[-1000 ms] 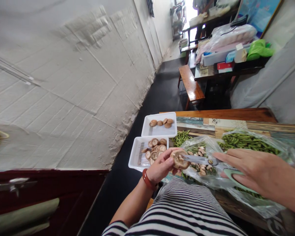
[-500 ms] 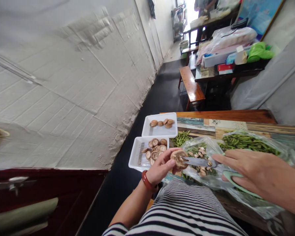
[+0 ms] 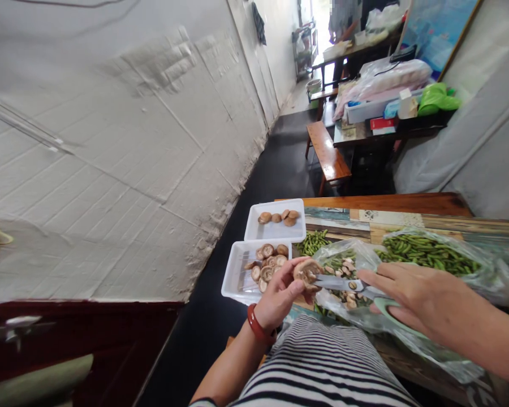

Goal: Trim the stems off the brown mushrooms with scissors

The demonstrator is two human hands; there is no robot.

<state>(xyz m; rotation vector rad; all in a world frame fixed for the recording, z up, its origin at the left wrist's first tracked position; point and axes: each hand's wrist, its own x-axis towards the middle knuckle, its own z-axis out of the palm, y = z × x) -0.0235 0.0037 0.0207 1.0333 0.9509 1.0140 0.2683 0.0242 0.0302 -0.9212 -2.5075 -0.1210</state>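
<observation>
My left hand [image 3: 281, 294] grips a brown mushroom [image 3: 307, 273] by its rim, gill side turned toward the right. In my right hand [image 3: 415, 294] is a pair of scissors [image 3: 339, 282] with pale green handles, its blade tips at the middle of the mushroom's underside. Below the scissors lies a clear plastic bag [image 3: 367, 254] with cut mushroom stems [image 3: 348, 265] and green bits. To the left, a white tray [image 3: 233, 277] holds several mushroom caps [image 3: 267, 271], and a second white tray [image 3: 254, 230] behind it holds several more.
Green pods [image 3: 428, 251] fill a plastic bag on the right of the wood-patterned table [image 3: 356, 223]; a smaller pile of pods [image 3: 311, 243] lies near the trays. Beyond stand a wooden bench [image 3: 327, 150] and a cluttered table. A person [image 3: 343, 22] is at the far end.
The view has shifted slightly. The scissors have moved a little left with my right hand, their tips still at the mushroom, which stays in my left hand.
</observation>
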